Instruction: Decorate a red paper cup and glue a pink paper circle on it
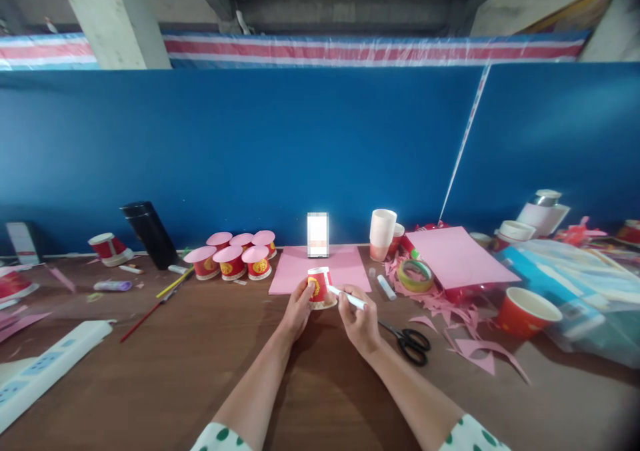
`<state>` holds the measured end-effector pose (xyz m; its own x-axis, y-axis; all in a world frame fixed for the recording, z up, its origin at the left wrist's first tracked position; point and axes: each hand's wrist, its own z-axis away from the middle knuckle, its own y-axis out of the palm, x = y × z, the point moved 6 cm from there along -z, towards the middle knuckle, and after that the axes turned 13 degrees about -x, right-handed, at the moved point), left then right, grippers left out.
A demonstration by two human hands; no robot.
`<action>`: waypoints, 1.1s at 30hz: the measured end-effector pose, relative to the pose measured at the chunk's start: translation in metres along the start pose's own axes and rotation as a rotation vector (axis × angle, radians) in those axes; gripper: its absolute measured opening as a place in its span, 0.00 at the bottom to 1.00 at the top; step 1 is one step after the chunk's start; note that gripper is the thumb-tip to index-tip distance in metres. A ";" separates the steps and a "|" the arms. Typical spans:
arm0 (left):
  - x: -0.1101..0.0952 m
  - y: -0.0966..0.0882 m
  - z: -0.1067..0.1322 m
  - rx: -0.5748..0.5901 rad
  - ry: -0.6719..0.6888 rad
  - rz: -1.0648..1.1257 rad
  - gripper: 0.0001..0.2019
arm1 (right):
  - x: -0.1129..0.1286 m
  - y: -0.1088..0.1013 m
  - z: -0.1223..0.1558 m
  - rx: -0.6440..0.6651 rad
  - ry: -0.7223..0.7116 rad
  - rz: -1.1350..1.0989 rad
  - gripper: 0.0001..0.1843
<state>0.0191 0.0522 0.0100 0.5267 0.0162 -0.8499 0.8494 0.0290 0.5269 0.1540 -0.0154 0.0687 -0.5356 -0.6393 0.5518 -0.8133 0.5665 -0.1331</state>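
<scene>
A small red paper cup (319, 286) with a gold emblem stands upside down on the near edge of a pink paper sheet (300, 268). My left hand (299, 308) wraps its fingers round the cup's left side. My right hand (357, 318) pinches a white pen or glue stick (350, 298) whose tip touches the cup's right side. Both forearms reach in from the bottom of the view.
Several upturned red cups with pink tops (233, 256) stand left of the sheet. Black scissors (413, 341), a tape roll (415, 275), pink scraps (480, 351), a white cup stack (383, 232), an open red cup (527, 311) and a power strip (47, 368) lie on the brown table (200, 371).
</scene>
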 end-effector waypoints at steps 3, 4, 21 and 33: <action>-0.001 0.000 0.001 0.008 0.001 0.013 0.18 | -0.003 -0.002 0.000 -0.022 0.038 -0.009 0.10; -0.002 0.000 0.001 0.009 0.001 0.020 0.18 | -0.004 -0.002 0.000 -0.017 0.044 -0.018 0.11; -0.006 0.002 0.003 0.032 -0.002 0.054 0.15 | -0.017 0.011 0.006 0.054 0.029 0.103 0.16; -0.007 0.005 0.005 0.018 -0.043 0.043 0.18 | -0.026 0.020 0.011 0.106 0.058 0.154 0.18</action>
<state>0.0196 0.0469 0.0185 0.5629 -0.0256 -0.8261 0.8265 0.0115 0.5628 0.1487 0.0067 0.0427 -0.6440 -0.5162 0.5646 -0.7437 0.5957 -0.3035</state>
